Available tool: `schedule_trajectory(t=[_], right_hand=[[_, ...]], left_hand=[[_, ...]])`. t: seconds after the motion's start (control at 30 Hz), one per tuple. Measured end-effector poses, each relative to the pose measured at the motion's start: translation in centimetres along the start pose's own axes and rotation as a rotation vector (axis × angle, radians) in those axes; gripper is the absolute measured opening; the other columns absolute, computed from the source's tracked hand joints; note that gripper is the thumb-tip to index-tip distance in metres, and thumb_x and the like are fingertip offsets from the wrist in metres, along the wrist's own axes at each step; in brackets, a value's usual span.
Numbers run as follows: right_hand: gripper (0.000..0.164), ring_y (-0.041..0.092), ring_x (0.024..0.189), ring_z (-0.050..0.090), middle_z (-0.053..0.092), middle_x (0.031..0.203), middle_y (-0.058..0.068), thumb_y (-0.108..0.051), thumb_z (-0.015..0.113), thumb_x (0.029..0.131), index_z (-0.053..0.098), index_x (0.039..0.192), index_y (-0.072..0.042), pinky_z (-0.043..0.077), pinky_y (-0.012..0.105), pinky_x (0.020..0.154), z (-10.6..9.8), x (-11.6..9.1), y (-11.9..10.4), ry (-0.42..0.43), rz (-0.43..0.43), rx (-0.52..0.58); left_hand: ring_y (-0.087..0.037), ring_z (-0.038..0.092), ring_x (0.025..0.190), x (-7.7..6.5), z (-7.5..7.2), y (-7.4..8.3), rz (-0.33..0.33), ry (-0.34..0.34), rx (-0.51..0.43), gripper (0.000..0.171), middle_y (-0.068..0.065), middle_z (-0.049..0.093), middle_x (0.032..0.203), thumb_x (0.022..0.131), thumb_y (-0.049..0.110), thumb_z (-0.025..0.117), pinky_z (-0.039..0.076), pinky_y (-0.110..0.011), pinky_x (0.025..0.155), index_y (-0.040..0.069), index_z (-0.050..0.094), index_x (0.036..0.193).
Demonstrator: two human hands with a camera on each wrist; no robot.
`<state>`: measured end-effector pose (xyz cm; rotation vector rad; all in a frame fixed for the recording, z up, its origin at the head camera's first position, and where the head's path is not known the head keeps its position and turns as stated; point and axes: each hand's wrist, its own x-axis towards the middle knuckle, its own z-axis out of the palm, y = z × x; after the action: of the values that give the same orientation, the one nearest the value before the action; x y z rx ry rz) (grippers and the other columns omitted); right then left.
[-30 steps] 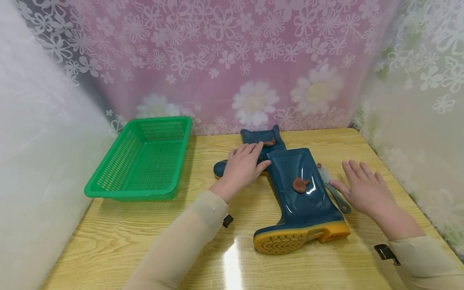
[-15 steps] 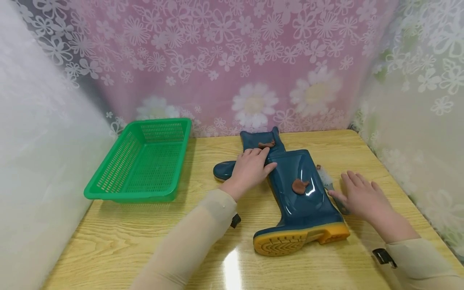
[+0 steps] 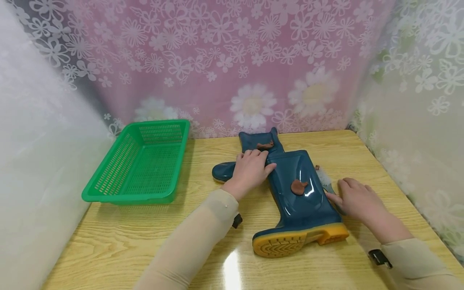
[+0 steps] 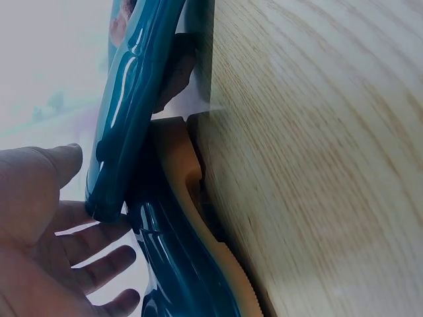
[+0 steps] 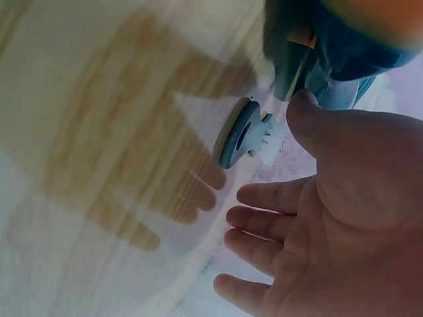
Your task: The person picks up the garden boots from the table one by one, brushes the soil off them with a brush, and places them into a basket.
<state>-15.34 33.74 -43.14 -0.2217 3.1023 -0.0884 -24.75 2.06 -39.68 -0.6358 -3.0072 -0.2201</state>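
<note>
Two dark blue rubber boots with yellow soles lie on the table. The nearer boot [image 3: 290, 209] has a brown blob [image 3: 299, 187] on its shaft; the farther boot [image 3: 223, 171] carries a brown smear [image 3: 266, 145]. My left hand [image 3: 251, 171] is at the nearer boot's top opening, fingers extended over the farther boot, which it partly hides. In the left wrist view its fingertips reach the boot rim [image 4: 106, 208]. Beside the shaft lies a brush [image 3: 324, 177] with white bristles and a grey-green handle. Above that handle my right hand [image 3: 359, 201] spreads its fingers, thumb toward the boot.
A green plastic basket [image 3: 132, 199] with slotted walls stands on the left of the wooden table [image 3: 108, 249]. A pink flowered curtain [image 3: 203, 60] hangs behind the table, with pale sheets on both sides.
My left hand has shifted slightly right and nearer, onto the front boot's top edge. My right hand has lowered toward the brush handle. Boots, brush and basket stay put.
</note>
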Motion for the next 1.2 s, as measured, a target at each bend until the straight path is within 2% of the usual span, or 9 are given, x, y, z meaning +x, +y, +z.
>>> schedule_trajectory(t=[0.23,0.57,0.83,1.2], right_hand=[[0.063,0.061,0.122,0.058,0.059,0.131,0.043,-0.037,0.067,0.111,0.059,0.127,0.023,0.049,0.072,0.102,0.0,0.1,-0.1,0.007,0.0,-0.008],[0.06,0.058,0.108,0.06,0.057,0.124,0.041,-0.038,0.07,0.109,0.058,0.121,0.019,0.054,0.07,0.085,-0.3,0.3,-0.1,-0.017,0.044,0.024],[0.039,0.054,0.103,0.057,0.056,0.115,0.036,-0.026,0.065,0.108,0.058,0.108,0.012,0.051,0.07,0.08,-0.7,0.4,0.0,-0.04,0.051,0.029],[0.031,0.049,0.097,0.055,0.056,0.11,0.033,-0.017,0.064,0.105,0.058,0.108,0.013,0.051,0.067,0.076,-1.1,0.6,0.0,-0.052,0.07,0.043]], left_hand=[[-0.028,0.049,0.149,0.3,0.2,0.0,-0.001,-0.003,-0.024,0.065,-0.003,0.057,0.163,0.114,0.062,0.048,0.039,-0.055,0.122,0.022,0.055,0.164],[-0.029,0.054,0.141,0.6,0.5,0.0,-0.003,0.014,-0.026,0.061,-0.005,0.062,0.155,0.113,0.062,0.052,0.042,-0.054,0.118,0.022,0.06,0.158],[-0.028,0.054,0.133,0.7,0.5,0.2,-0.027,0.023,-0.02,0.058,-0.007,0.06,0.15,0.112,0.062,0.055,0.046,-0.05,0.112,0.021,0.065,0.152],[-0.03,0.055,0.127,0.9,0.1,0.9,-0.058,0.008,-0.03,0.053,-0.011,0.06,0.148,0.112,0.056,0.061,0.047,-0.049,0.109,0.017,0.068,0.147]])
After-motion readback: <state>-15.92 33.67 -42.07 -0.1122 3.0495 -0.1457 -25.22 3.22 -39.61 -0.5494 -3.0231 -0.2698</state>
